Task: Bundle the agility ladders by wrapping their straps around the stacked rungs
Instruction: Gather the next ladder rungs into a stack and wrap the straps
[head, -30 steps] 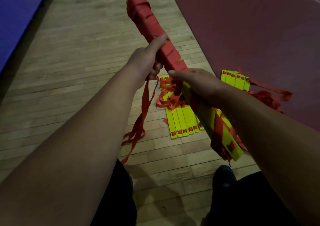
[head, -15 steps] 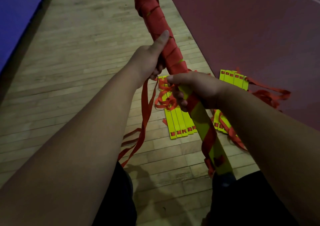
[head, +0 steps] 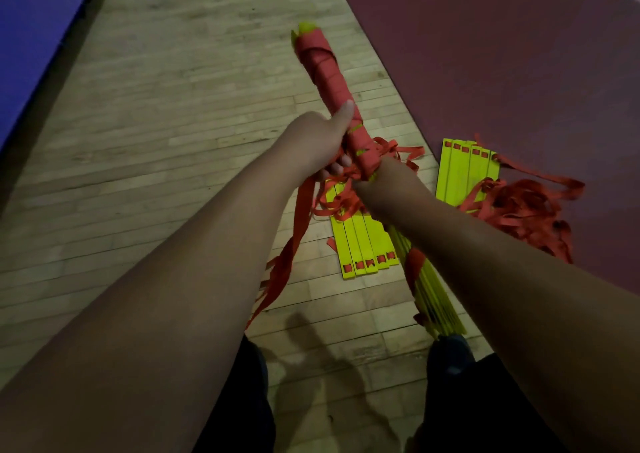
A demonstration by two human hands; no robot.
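I hold a stack of yellow ladder rungs (head: 434,296) up off the floor; its far half is wound tight in red strap (head: 323,68). My left hand (head: 318,137) grips the wrapped part, thumb lying along it. My right hand (head: 381,182) is turned under the stack at the edge of the wrapping, fingers hidden, closed around the bundle and strap. A loose red strap tail (head: 294,230) hangs from my hands toward the floor.
Two more ladders lie on the floor: yellow rungs (head: 363,241) under my hands, and another set (head: 464,175) with a tangled heap of red straps (head: 523,206) on the dark red mat (head: 502,54). Wooden floorboards (head: 173,123) stretch left to a blue mat (head: 31,19). My shoe (head: 450,352) is below.
The bundle has tipped lower and its far end has come back into view. My right hand has rolled under the stack, carrying the strap round it. My left hand keeps its grip.
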